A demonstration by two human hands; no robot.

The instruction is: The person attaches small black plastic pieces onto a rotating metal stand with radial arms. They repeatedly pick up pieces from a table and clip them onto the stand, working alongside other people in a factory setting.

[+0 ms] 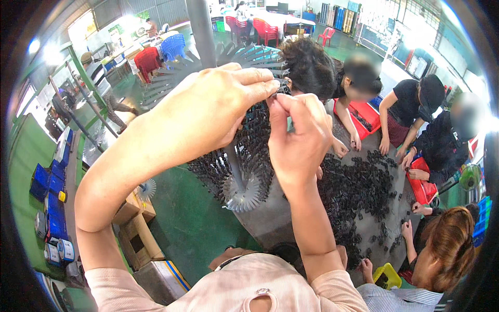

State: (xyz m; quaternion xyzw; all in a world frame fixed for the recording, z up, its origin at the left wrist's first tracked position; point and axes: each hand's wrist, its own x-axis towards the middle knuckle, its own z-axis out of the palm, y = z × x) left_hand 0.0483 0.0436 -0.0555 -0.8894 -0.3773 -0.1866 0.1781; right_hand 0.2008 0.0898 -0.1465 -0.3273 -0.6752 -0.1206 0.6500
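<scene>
Both my arms are raised to a rack of fanned metal spokes (161,83) around a grey pole (201,31). My left hand (223,99) reaches across the pole with its fingers bent and pressed together; its thumb and whatever it grips are hidden. Its fingertips meet those of my right hand (301,130), which pinches a small black part (283,90) near the spoke ends. Below my hands, many small black parts (254,140) hang densely on the lower spokes. The rack's bottom ring (244,195) shows bare spokes.
A grey table (382,236) to the right carries a wide heap of black parts (358,182). Several people work around it, beside red trays (422,184) and a yellow basket (389,275). Cardboard boxes (138,239) stand on the floor at left, near blue bins (54,200) on a green bench.
</scene>
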